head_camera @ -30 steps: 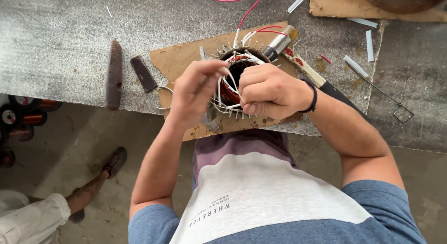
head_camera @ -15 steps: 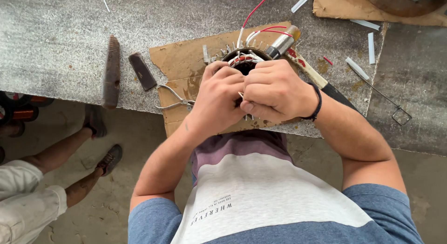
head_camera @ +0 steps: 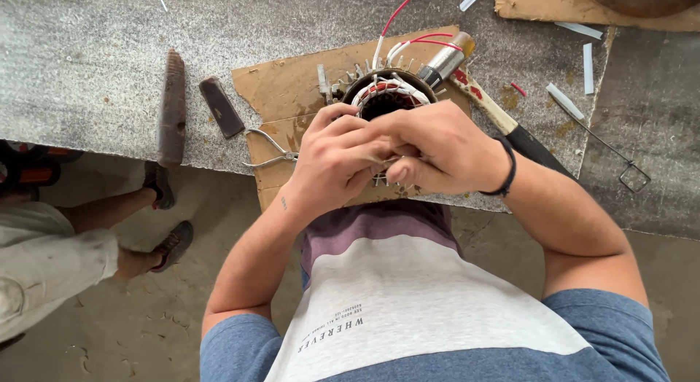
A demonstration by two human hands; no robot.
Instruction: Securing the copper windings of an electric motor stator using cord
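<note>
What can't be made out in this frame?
- Near side of the stator, head view: covered by the left hand and right hand.
- Whatever the fingertips pinch: hidden between both hands.
- Scissors: blades hidden under the left hand.
- Bystander's leg: cut by the left edge.

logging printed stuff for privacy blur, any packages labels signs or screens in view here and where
No packages, signs or screens in view.
Shirt print: one line of small dark lettering on the white band of the person's striped shirt, bottom centre, below both hands.
Cardboard sheet: flat, brown, unprinted, on the grey bench under the motor stator.
</note>
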